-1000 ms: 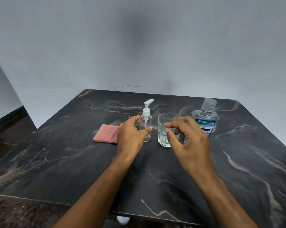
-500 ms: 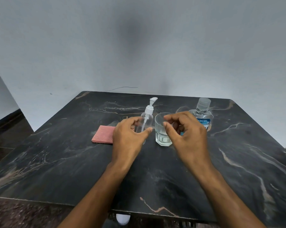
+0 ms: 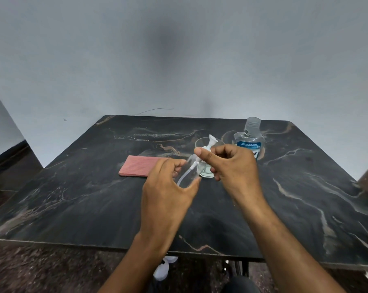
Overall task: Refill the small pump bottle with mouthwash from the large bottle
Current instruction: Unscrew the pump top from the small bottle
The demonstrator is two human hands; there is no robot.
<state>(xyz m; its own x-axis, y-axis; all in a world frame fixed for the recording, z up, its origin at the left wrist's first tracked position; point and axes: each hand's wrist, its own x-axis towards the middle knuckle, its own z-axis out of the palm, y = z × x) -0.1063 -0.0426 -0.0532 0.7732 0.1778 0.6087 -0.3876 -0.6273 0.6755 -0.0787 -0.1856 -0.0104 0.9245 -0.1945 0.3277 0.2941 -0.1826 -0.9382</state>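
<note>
My left hand (image 3: 168,187) grips the clear body of the small pump bottle (image 3: 190,170), lifted off the table and tilted toward me. My right hand (image 3: 231,166) pinches its white pump head (image 3: 210,142) at the collar. The bottle looks empty, with its dip tube visible inside. The large mouthwash bottle (image 3: 249,138), clear with a blue label and a closed cap, stands upright at the back right, partly hidden by my right hand.
A drinking glass (image 3: 200,142) stands behind my hands, mostly hidden. A pink cloth (image 3: 138,166) lies flat to the left on the dark marble table (image 3: 94,197). A grey wall rises behind the table's far edge.
My left hand has closed on the pump bottle, lifted it off the table and tilted it. My right hand has moved left from the glass onto the pump head.
</note>
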